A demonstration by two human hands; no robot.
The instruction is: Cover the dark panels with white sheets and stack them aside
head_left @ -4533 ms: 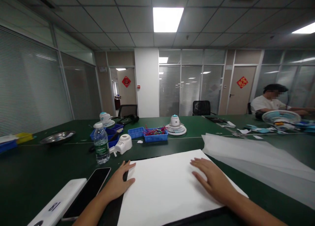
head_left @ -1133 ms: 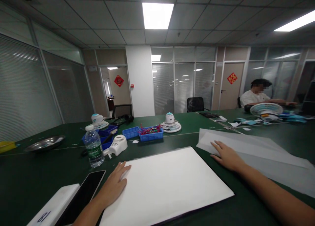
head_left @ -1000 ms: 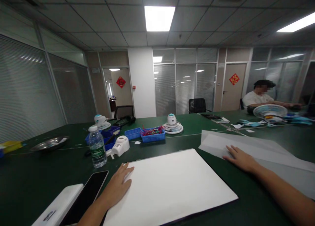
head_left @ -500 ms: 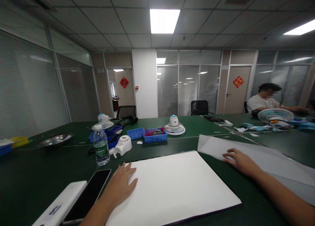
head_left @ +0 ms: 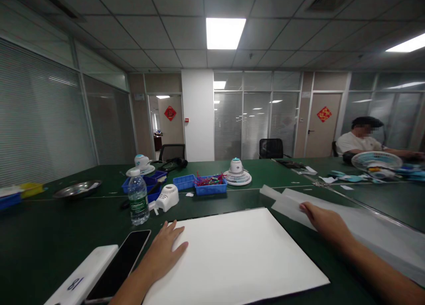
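Over the last second the right hand (head_left: 327,223) has drawn back toward the body across the pile of thin translucent white sheets (head_left: 372,229) on the right of the dark green desk (head_left: 49,234). The pile's near-left edge lay flat half a second ago and now stands curled up off the desk in front of the fingertips. By this sign the top translucent sheet is being taken up and peeled from the pile, not merely touched. The right hand's grip is half-closed, with its fingers curved over the lifted edge and resting on the sheet. The thumb is hidden, so a true pinch cannot be confirmed. The left hand (head_left: 166,252) has not moved. Its grip is released, palm down and fingers spread, pressing flat on the far-left corner of the large white rectangular sheet (head_left: 239,256) that lies straight ahead on the desk, between the 2 hands and apart from the translucent pile. Just left of that hand lie a black smartphone (head_left: 121,267) and a white rectangular box marked 18 (head_left: 81,278). Farther back stand a clear plastic water bottle with a green label (head_left: 138,201), blue plastic trays (head_left: 210,185) and a small white desk fan (head_left: 237,174). Another person in a white shirt (head_left: 360,139) sits at the far right, well apart.
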